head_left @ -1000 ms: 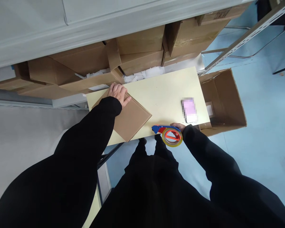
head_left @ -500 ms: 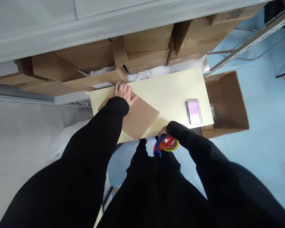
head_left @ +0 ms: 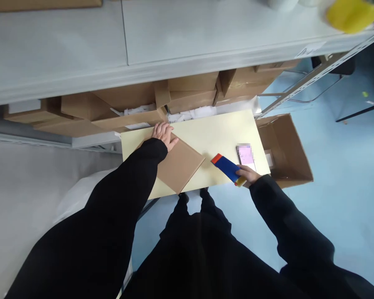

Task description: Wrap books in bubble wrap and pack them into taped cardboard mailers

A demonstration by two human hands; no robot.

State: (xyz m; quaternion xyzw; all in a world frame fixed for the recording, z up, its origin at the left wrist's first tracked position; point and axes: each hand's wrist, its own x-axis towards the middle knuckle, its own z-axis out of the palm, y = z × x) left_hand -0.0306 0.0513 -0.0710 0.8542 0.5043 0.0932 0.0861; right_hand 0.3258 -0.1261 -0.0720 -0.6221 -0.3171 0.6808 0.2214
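Note:
A flat brown cardboard box (head_left: 180,163) lies at an angle on the pale yellow table (head_left: 212,131). On its far-left corner rests my left hand (head_left: 165,135), fingers spread over the cardboard and thumb stretched to the right. My right hand (head_left: 248,174) is closed around a tape dispenser (head_left: 227,167) above the table's front right part. The dispenser is blue with a red-orange tip that points left toward the box; a bit of yellow shows near my fingers. Just behind the right hand lies a small pink-and-white item (head_left: 245,154), partly blurred.
Open cardboard boxes (head_left: 124,118) holding white paper-like pieces line the lower shelf behind the table. Above them juts a grey shelf (head_left: 205,37). A large open carton (head_left: 286,149) stands at the table's right end. A white bag (head_left: 81,193) sits at the left.
My right hand has swung up and to the right from the table's front edge, turning the tape dispenser so its tip points left. My left hand stays on the box. The view has tilted up.

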